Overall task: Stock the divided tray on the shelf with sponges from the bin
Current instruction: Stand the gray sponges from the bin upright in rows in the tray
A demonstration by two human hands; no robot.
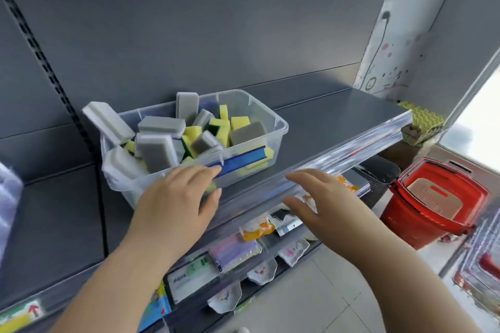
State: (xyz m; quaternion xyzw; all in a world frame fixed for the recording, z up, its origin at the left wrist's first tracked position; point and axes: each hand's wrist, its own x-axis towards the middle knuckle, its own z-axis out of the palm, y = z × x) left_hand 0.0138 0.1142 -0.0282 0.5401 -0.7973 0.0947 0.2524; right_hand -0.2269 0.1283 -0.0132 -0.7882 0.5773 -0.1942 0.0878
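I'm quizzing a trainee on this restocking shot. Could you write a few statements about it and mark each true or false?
1. The bin holds grey and yellow sponges. True.
2. The right hand holds a sponge. False: it is open and holds nothing.
3. The bin stands on the floor. False: it stands on the grey shelf.
4. A red basket sits lower down, to the right. True.
5. The left hand is at the bin's front wall. True.
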